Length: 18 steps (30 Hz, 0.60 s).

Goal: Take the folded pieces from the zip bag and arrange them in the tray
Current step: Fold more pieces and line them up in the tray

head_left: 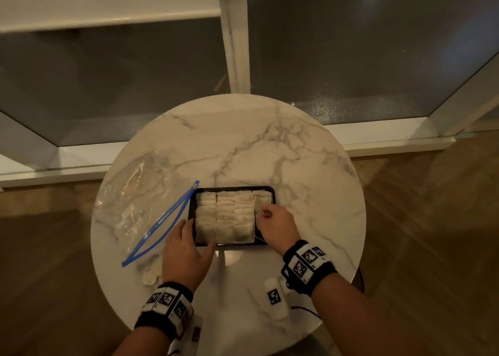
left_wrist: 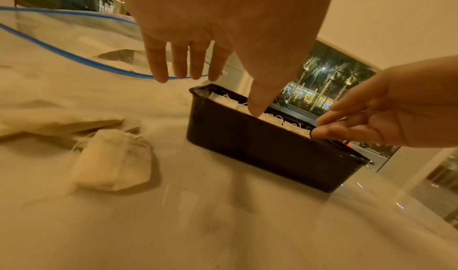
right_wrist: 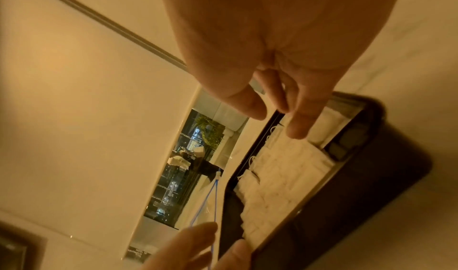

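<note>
A: Left hand flat, fingers straight along the black tray, thumb on its near rim; looks like bracing.
B: Right hand?
A: Fingertips curled on a folded piece at the tray's 3 o'clock, probably seating it. Soft white gauzy pouches in rows.
B: Zip bag?
A: Clear crinkly plastic, blue zipper, tray's 9 o'clock, open on the marble table. Loose pouch at 7.

Left hand hovers with fingers straight over the black tray — one folded piece lies beside it.
</note>
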Available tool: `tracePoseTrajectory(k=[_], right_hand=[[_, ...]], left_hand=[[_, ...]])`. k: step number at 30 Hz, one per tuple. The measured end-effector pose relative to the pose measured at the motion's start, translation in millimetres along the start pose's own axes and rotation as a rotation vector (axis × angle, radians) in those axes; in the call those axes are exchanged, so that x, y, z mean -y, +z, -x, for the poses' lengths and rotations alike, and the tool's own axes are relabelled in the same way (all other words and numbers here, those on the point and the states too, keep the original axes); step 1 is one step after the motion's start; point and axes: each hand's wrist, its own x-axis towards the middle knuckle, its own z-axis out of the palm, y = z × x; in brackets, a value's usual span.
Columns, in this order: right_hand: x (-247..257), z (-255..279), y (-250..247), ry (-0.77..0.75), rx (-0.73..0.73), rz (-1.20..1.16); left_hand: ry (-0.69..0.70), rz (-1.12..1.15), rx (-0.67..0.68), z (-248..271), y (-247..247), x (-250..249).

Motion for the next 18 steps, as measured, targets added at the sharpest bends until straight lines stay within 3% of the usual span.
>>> tracePoseTrajectory(k=[7,10,18], right_hand=[[9,-22,18,0.262,0.069,-0.027],[7,-34,19,0.282,0.139,0.090],[13,-33,15,0.270,0.098,0.082]], left_hand=[[-0.031,0.115,0.034,-4,7,5],[-0.027,0.129,0.032,-3,6,5],[-0.006,0.188,0.067,2,2,8]])
